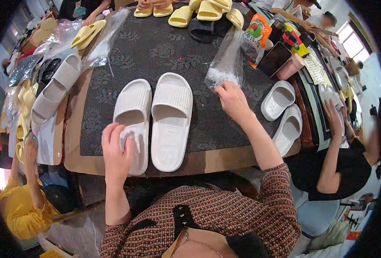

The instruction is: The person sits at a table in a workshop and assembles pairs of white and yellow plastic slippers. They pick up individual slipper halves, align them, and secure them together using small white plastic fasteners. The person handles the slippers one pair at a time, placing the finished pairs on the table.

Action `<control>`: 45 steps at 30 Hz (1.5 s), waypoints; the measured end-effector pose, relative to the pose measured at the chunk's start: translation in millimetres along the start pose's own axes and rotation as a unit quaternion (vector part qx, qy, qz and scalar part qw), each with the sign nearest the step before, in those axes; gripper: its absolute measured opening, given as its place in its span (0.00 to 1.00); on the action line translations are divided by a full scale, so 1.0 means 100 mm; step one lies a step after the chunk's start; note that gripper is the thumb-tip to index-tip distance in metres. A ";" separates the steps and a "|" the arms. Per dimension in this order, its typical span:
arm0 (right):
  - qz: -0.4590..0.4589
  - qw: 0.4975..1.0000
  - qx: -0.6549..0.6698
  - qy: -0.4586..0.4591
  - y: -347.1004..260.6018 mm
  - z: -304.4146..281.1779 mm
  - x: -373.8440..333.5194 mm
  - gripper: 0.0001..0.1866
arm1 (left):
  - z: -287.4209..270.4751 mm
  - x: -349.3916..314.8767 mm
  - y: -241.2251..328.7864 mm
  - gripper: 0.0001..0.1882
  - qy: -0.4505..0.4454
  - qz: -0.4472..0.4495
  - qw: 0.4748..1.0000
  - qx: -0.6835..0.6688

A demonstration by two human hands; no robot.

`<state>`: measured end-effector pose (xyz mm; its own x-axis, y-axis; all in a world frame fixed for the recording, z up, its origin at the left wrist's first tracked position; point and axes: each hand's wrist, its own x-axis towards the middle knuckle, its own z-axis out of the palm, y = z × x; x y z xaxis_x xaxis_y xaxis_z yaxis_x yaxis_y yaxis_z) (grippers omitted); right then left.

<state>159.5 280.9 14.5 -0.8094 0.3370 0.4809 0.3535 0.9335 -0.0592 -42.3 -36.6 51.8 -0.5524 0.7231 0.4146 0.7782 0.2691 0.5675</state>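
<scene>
A pair of light grey slide slippers, a left slipper [132, 101] and a right slipper [171, 124], lies side by side in front of me, toes pointing away. My left hand [116, 150] is over the left slipper's heel and outer edge, thumb apart from loosely bent fingers, nothing visible in it. Further right, my right hand [233, 101] reaches to a clear plastic bag [229, 58] of fine white plastic pieces [220, 76]. Its fingertips are pinched together at the near end of that white heap; what they hold is too small to make out.
Two more grey slippers [285, 116] sit at the table's right edge. Pale yellow slippers [207, 10] line the far side, near a co-worker's hands [154, 4]. A pink cup [291, 66] and an orange packet [258, 32] stand back right. Co-workers sit left and right.
</scene>
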 end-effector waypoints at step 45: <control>-0.011 0.933 0.355 -0.059 -1.10 -0.58 -0.62 0.11 | 0.26 -0.31 0.46 0.11 -0.075 -0.315 0.649 -0.688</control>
<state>197.6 149.8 41.6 -0.8740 0.2883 0.3910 -0.0293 0.7721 -0.6348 18.3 -30.5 46.7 -0.5153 0.8275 -0.2229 -0.6491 -0.2070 0.7320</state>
